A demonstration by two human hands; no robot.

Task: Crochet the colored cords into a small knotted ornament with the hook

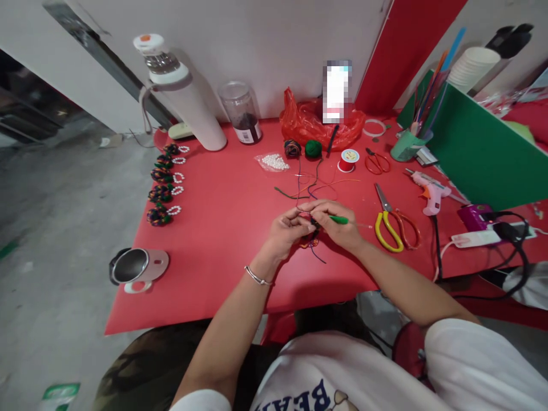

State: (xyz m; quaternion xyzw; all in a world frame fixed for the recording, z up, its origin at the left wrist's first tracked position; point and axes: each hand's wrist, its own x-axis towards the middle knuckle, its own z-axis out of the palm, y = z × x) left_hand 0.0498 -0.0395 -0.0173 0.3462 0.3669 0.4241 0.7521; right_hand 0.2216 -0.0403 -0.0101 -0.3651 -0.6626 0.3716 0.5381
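The left hand has its fingers pinched on a dark yarn piece above the red table, between its front and back edges; the right hand clamps a green-handled tool; beaded yarn ornaments line the left edge.

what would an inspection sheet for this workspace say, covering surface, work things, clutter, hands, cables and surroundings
Surface: red tabletop; spills, nothing seen
Work things: small yarn piece, partly hidden; multicoloured yarn ball and green yarn ball beyond
Clutter: large scissors, small scissors and glue gun at right; mug near left edge
Hands: left hand holds the yarn piece; right hand grips a green-handled tool
Cables: black cord runs from the glue gun; power strip at right
Surroundings: pale wall behind, grey floor at left
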